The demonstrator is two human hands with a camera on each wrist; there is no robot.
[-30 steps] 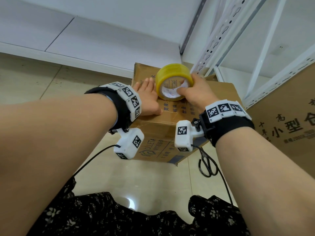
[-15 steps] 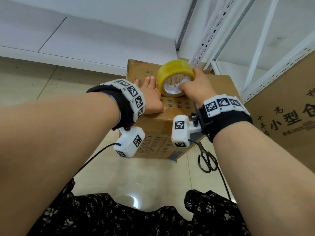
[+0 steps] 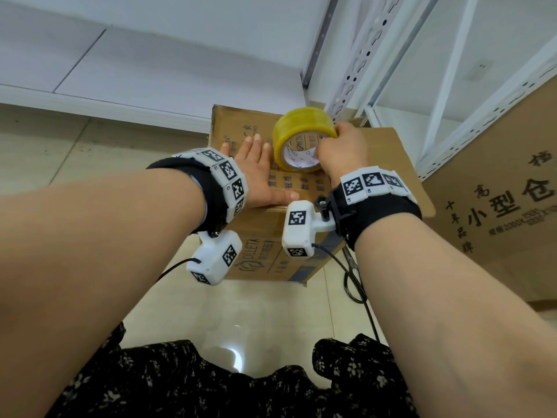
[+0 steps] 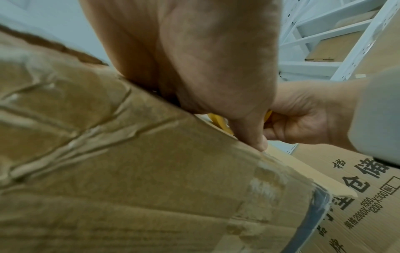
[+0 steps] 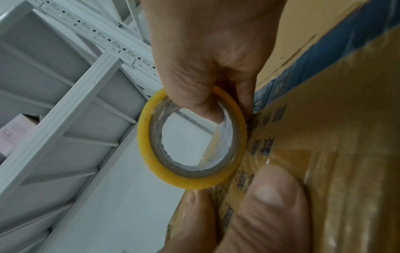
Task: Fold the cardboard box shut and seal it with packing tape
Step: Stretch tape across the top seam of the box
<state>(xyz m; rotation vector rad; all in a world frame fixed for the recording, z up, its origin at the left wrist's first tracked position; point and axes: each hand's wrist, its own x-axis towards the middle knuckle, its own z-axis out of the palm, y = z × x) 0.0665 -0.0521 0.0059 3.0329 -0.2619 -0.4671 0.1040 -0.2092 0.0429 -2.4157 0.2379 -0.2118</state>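
The cardboard box point(image 3: 304, 188) sits on the tiled floor point(image 3: 265, 309), its top flaps folded down and level. The left hand point(image 3: 256, 176) lies flat on the left part of the top, fingers straight and spread, thumb stretched along the near edge. It appears placed there to keep the flaps pressed down and the box from sliding while tape goes on.

The right hand point(image 3: 340, 152) grips the roll of tape point(image 3: 301, 140), thumb hooked through the core and fingers wrapped over the outer rim. The roll stands on edge on top of the box, around the middle, just right of the left hand. The right wrist view shows a glossy strip of tape point(image 5: 259, 171) on the printed cardboard beside the roll, so the roll is probably held upright so that it can lay tape along the seam towards the far edge. How far the strip already runs I cannot tell.

Counted: one box being sealed, one tape roll, two hands at work. One pair of scissors point(image 3: 352, 279) lies on the floor at the near right of the box, likely kept within reach for cutting the tape. A larger printed carton point(image 3: 497, 206) stands to the right, against a white metal rack point(image 3: 452, 86).
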